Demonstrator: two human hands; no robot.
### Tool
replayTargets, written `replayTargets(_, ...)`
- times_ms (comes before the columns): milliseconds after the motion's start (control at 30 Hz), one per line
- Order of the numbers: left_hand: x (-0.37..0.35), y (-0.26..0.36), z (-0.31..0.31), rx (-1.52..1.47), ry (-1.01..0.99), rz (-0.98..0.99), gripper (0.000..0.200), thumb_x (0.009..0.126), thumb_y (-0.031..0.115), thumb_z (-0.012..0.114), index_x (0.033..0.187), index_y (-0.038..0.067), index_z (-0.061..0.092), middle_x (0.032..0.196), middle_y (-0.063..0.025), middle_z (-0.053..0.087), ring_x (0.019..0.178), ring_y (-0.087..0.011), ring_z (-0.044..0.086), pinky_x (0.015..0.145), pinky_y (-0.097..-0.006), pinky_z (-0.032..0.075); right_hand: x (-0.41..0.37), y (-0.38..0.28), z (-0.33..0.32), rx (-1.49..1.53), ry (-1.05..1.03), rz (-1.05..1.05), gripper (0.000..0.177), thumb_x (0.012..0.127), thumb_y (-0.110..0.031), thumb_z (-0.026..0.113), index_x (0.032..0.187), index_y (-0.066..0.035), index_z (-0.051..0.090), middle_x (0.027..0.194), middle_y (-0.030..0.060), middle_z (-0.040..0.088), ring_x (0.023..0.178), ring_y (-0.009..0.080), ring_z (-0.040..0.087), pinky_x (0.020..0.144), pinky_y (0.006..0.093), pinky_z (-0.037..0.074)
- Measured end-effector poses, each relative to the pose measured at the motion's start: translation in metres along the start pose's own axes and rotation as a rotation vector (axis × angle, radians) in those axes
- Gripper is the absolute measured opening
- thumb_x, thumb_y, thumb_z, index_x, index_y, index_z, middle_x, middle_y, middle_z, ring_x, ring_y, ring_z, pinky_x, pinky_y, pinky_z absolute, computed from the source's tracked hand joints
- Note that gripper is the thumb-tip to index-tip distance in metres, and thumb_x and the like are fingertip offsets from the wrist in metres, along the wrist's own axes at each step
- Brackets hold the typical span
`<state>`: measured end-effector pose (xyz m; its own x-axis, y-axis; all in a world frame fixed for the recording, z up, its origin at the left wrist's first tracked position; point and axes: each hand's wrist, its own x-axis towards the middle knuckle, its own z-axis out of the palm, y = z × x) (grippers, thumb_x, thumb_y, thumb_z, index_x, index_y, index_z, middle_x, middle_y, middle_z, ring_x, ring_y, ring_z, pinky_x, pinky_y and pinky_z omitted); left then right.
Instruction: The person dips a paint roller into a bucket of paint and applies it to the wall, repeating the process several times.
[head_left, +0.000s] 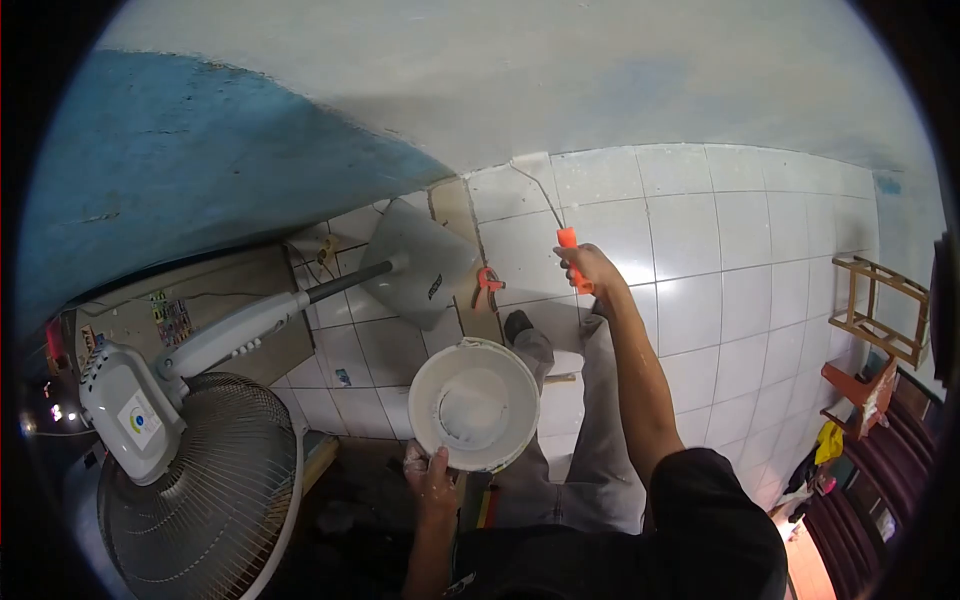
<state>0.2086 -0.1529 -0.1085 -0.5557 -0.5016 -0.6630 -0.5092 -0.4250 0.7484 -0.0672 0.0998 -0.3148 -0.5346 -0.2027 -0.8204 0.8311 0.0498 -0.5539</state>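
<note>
The wall (500, 80) beyond the right hand (590, 268) is part blue, part pale, so I judge that paint rolling is the step in hand. The left hand (435, 480) is clamped on the near rim of the white bucket (413, 400). The right hand is closed around the orange handle of the roller (568, 240), and the next move probably needs a steady stroke along the wall.

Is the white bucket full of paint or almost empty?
Almost empty: the bucket shows its inner wall down to a shallow white pool.

Nothing legible: tiny dark mark on grey square plastic fan base (420, 262), blurred round emblem on white plastic fan motor housing (130, 405).
</note>
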Motion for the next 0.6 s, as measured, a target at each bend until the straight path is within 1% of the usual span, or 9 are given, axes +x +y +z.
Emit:
replayTargets(67, -0.001, -0.003, 0.001, 0.000, 0.007, 0.044, 0.030, 0.085, 0.005, 0.059, 0.113, -0.001, 0.050, 0.104, -0.0123, 0.060, 0.085, -0.0180, 0.064, 0.065, -0.0301, 0.056, 0.021, 0.000, 0.005, 0.029, -0.017, 0.003, 0.028, 0.088, -0.027, 0.062, 0.074, -0.003, 0.054, 0.056, 0.0014, 0.050, 0.045, 0.0113, 0.047, 0.043, 0.0273, 0.040)
replayTargets(100, -0.005, -0.001, 0.003, -0.007, 0.011, 0.074, 0.029, 0.085, 0.005, 0.059, 0.112, -0.001, 0.051, 0.104, -0.0123, 0.060, 0.085, -0.0179, 0.064, 0.064, -0.0294, 0.057, 0.002, -0.008, 0.004, 0.033, -0.031, -0.009, 0.027, 0.088, -0.026, 0.062, 0.074, -0.004, 0.055, 0.056, 0.0013, 0.050, 0.044, 0.0117, 0.047, 0.043, 0.0281, 0.040)
replayTargets(167, -0.012, 0.002, 0.002, -0.023, 0.041, 0.038, 0.028, 0.085, 0.005, 0.059, 0.112, -0.001, 0.051, 0.103, -0.0121, 0.061, 0.084, -0.0178, 0.064, 0.062, -0.0287, 0.057, -0.118, -0.065, 0.018, -0.090, 0.046, -0.001, 0.028, 0.088, -0.028, 0.062, 0.075, -0.004, 0.055, 0.057, 0.0014, 0.051, 0.045, 0.0116, 0.047, 0.042, 0.0284, 0.040)
replayTargets(233, -0.024, 0.017, 0.004, -0.040, 0.075, -0.001, 0.027, 0.085, 0.005, 0.059, 0.111, -0.001, 0.051, 0.102, -0.0118, 0.061, 0.082, -0.0176, 0.064, 0.060, -0.0280, 0.057, -0.208, -0.066, 0.022, -0.066, 0.049, -0.070, 0.028, 0.089, -0.030, 0.060, 0.079, -0.005, 0.054, 0.058, 0.0013, 0.050, 0.045, 0.0106, 0.047, 0.043, 0.0275, 0.039)
replayTargets(300, -0.031, 0.033, 0.013, -0.053, 0.005, -0.099, 0.017, 0.087, 0.000, 0.058, 0.101, 0.001, 0.049, 0.102, -0.0121, 0.059, 0.087, -0.0182, 0.064, 0.076, -0.0346, 0.058, -0.290, -0.093, 0.031, 0.049, 0.038, -0.060, 0.030, 0.091, -0.032, 0.058, 0.083, -0.004, 0.053, 0.059, 0.0005, 0.049, 0.044, 0.0093, 0.046, 0.043, 0.0265, 0.038)
replayTargets(333, -0.033, 0.031, 0.010, -0.061, 0.006, -0.099, 0.017, 0.087, 0.000, 0.058, 0.101, 0.001, 0.049, 0.102, -0.0121, 0.059, 0.087, -0.0182, 0.064, 0.076, -0.0346, 0.058, -0.291, -0.093, 0.029, 0.041, 0.037, -0.062, 0.030, 0.091, -0.032, 0.058, 0.083, -0.004, 0.053, 0.059, 0.0005, 0.049, 0.044, 0.0093, 0.046, 0.043, 0.0265, 0.038)
replayTargets(400, -0.030, 0.019, 0.001, -0.035, -0.038, -0.069, 0.017, 0.087, 0.001, 0.058, 0.101, 0.001, 0.049, 0.100, -0.0133, 0.060, 0.081, -0.0189, 0.066, 0.068, -0.0337, 0.060, -0.273, -0.082, 0.023, -0.023, 0.044, -0.059, 0.029, 0.090, -0.032, 0.059, 0.086, -0.004, 0.053, 0.060, 0.0001, 0.049, 0.045, 0.0087, 0.046, 0.043, 0.0260, 0.037)
replayTargets(533, -0.030, 0.005, 0.006, -0.082, 0.012, -0.026, 0.017, 0.088, 0.001, 0.058, 0.101, 0.000, 0.049, 0.098, -0.0138, 0.060, 0.077, -0.0186, 0.066, 0.064, -0.0325, 0.061, -0.095, -0.035, 0.009, -0.038, 0.049, -0.044, 0.029, 0.088, -0.030, 0.061, 0.078, -0.003, 0.055, 0.057, 0.0001, 0.048, 0.046, 0.0104, 0.046, 0.044, 0.0264, 0.038)
replayTargets(600, -0.031, 0.003, 0.007, -0.076, 0.059, -0.018, 0.016, 0.088, 0.001, 0.058, 0.101, 0.000, 0.049, 0.098, -0.0140, 0.060, 0.075, -0.0184, 0.066, 0.061, -0.0309, 0.060, -0.067, -0.032, 0.009, 0.009, 0.020, -0.040, 0.029, 0.088, -0.030, 0.061, 0.077, -0.003, 0.055, 0.056, 0.0000, 0.048, 0.046, 0.0106, 0.046, 0.045, 0.0267, 0.039)
